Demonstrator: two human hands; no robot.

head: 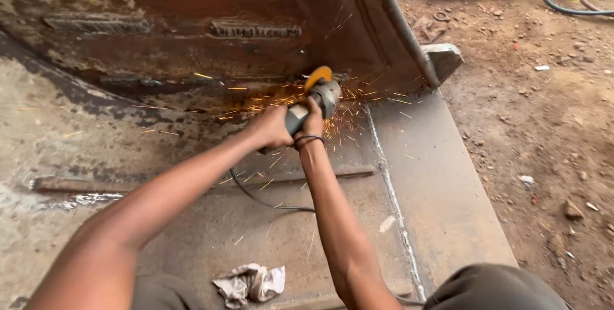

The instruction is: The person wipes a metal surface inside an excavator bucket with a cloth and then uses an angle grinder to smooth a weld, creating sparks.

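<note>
Both hands gripped an angle grinder (313,102): left hand (272,127) closed on the rear body, right hand (313,121) clamped nearer the head. The tool's long axis ran away from the person, its disc against the rusted steel wall's (192,28) base, sparks (256,102) flying left. A crumpled rag (251,282) lay on the steel plate (435,182), well behind.

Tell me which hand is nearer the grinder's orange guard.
Right. The right hand grips the angle grinder just behind its orange guard; the left hand holds the rear handle.
</note>
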